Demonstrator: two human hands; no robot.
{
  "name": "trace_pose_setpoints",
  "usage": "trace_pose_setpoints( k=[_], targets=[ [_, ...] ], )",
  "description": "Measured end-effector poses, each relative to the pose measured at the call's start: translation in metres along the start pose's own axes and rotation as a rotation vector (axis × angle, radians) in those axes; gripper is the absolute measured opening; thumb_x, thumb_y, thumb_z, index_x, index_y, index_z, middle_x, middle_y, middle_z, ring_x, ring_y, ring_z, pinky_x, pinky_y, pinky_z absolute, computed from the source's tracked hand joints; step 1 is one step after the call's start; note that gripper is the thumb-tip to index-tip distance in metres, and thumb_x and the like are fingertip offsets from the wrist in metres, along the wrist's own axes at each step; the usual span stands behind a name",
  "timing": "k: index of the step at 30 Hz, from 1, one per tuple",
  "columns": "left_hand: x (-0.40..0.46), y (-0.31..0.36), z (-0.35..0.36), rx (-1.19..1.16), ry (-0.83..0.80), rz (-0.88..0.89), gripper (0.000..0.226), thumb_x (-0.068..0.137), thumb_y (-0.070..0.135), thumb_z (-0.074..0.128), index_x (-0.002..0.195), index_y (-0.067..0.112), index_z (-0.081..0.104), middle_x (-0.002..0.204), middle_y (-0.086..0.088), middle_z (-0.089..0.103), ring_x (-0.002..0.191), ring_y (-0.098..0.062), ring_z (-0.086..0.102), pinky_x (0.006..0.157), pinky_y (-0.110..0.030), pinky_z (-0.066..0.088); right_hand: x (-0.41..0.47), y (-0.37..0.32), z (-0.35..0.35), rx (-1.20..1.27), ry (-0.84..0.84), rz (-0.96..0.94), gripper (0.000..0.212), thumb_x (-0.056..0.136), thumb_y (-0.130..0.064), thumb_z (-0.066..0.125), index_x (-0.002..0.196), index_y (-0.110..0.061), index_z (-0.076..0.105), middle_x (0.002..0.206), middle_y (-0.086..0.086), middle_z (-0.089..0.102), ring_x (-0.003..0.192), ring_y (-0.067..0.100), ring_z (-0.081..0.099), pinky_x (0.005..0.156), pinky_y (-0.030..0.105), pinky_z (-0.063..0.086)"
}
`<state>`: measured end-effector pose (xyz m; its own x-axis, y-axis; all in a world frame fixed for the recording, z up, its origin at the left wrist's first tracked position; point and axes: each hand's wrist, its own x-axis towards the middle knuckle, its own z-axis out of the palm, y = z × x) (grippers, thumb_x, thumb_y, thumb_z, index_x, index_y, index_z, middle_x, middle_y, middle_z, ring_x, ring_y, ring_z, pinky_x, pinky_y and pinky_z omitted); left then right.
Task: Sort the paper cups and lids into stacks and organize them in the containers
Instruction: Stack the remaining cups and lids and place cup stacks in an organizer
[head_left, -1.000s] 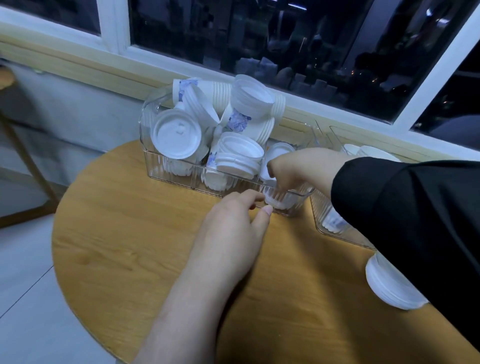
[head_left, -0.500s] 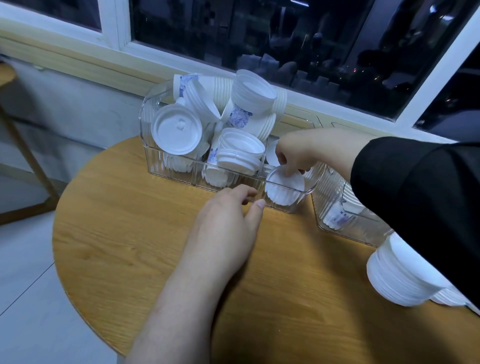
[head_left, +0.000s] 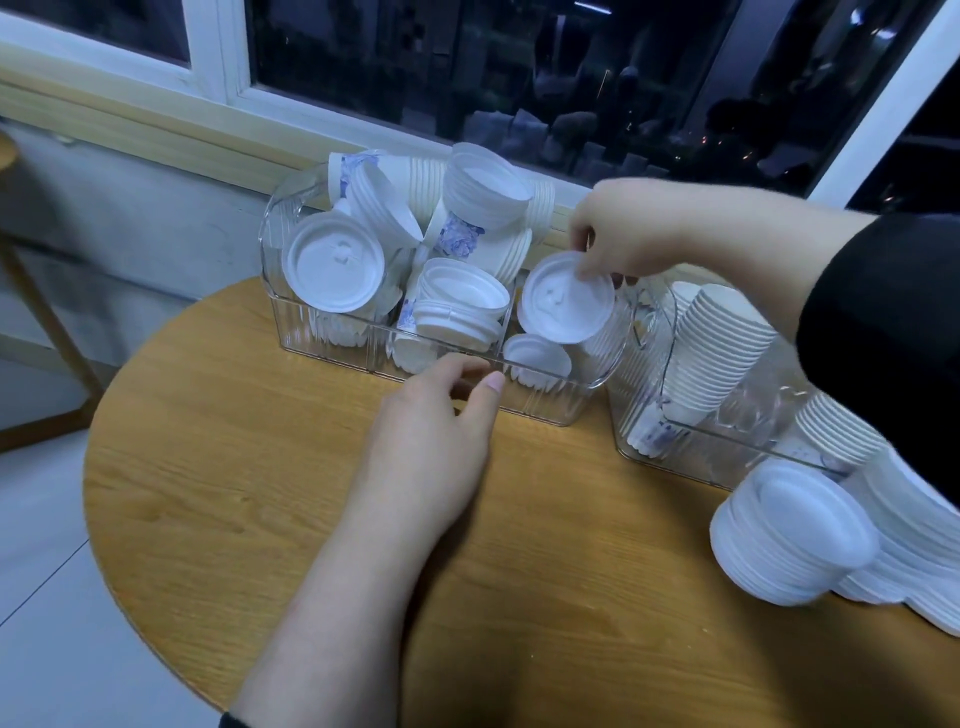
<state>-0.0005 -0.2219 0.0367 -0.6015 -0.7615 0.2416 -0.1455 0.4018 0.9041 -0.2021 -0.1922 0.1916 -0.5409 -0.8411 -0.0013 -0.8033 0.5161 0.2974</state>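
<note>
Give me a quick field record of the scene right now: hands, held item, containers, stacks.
right hand: pinches a white round plastic lid by its rim, above the right end of the clear ribbed plastic container
left hand: fingertips at that container's front wall, holding nothing
container contents: jumbled lids and blue-patterned white paper cups
second clear container: holds a tilted stack of cups
table: round wooden table, white lid stack at right edge
</note>
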Motion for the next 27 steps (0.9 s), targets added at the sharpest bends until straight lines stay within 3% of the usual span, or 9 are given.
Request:
trace_pose_setpoints(
  k=[3,7,10,13,18,23,27],
  targets=[
    [-0.001,0.003,0.0,-0.152,0.036,-0.004,0.018,0.096,0.041,0.058,0.1,0.028,0.07,0.089,0.01,0.072,0.087,-0.016,0.069,0.082,-0.037,0.054,-0.022,0.008,-0.023,0.129,0.065,0.019,0.009,0.086,-0.021,0.067,0.085,-0.013,0.071,0.065,0.0,0.072,0.057,0.014,0.069,0.055,0.026,0.047],
    [-0.006,0.017,-0.003,-0.492,-0.044,-0.137,0.023,0.097,0.045,0.056,0.094,0.027,0.069,0.088,0.0,0.076,0.059,-0.018,0.066,0.055,-0.032,0.051,-0.056,-0.006,-0.025,0.277,0.015,-0.074,0.006,0.086,-0.023,0.071,0.083,-0.018,0.07,0.064,-0.003,0.072,0.052,0.006,0.068,0.054,0.025,0.047],
    [-0.011,0.019,-0.005,-0.578,-0.101,-0.174,0.015,0.097,0.032,0.062,0.096,0.02,0.071,0.075,0.009,0.071,0.052,-0.02,0.058,0.044,-0.025,0.042,-0.072,-0.025,-0.009,0.43,-0.094,-0.149,0.004,0.087,-0.021,0.072,0.087,-0.017,0.071,0.072,0.0,0.075,0.057,0.009,0.071,0.057,0.025,0.053],
    [-0.014,0.011,-0.007,-0.559,-0.062,-0.237,0.009,0.094,0.016,0.065,0.087,0.014,0.07,0.062,0.002,0.062,0.048,-0.022,0.052,0.042,-0.023,0.035,-0.074,-0.028,-0.003,0.608,-0.2,-0.142,0.019,0.092,-0.034,0.069,0.092,-0.015,0.073,0.082,0.001,0.076,0.069,0.013,0.074,0.063,0.023,0.059],
    [-0.008,-0.007,-0.02,-0.284,0.074,-0.231,0.005,0.086,0.014,0.062,0.086,0.015,0.067,0.051,-0.001,0.056,0.041,-0.019,0.051,0.043,-0.023,0.034,-0.029,-0.012,0.012,0.185,-0.065,-0.05,0.023,0.099,-0.033,0.058,0.105,-0.016,0.072,0.09,-0.005,0.073,0.081,0.013,0.069,0.069,0.027,0.05],
    [-0.002,-0.014,-0.022,-0.175,0.063,-0.208,0.007,0.082,0.015,0.063,0.085,0.018,0.069,0.058,-0.003,0.063,0.055,-0.025,0.053,0.052,-0.03,0.035,0.014,-0.027,0.058,-0.206,-0.233,-0.067,0.041,0.094,-0.032,0.066,0.128,-0.009,0.063,0.118,0.005,0.069,0.101,0.027,0.064,0.083,0.034,0.051],
    [0.002,-0.016,-0.02,-0.147,0.029,-0.202,0.005,0.083,0.017,0.064,0.085,0.02,0.068,0.067,-0.008,0.07,0.058,-0.026,0.054,0.055,-0.031,0.038,0.039,-0.04,0.083,-0.253,-0.329,-0.002,0.051,0.094,-0.028,0.066,0.139,-0.008,0.052,0.126,0.009,0.064,0.108,0.028,0.061,0.086,0.035,0.051]
  ],
)
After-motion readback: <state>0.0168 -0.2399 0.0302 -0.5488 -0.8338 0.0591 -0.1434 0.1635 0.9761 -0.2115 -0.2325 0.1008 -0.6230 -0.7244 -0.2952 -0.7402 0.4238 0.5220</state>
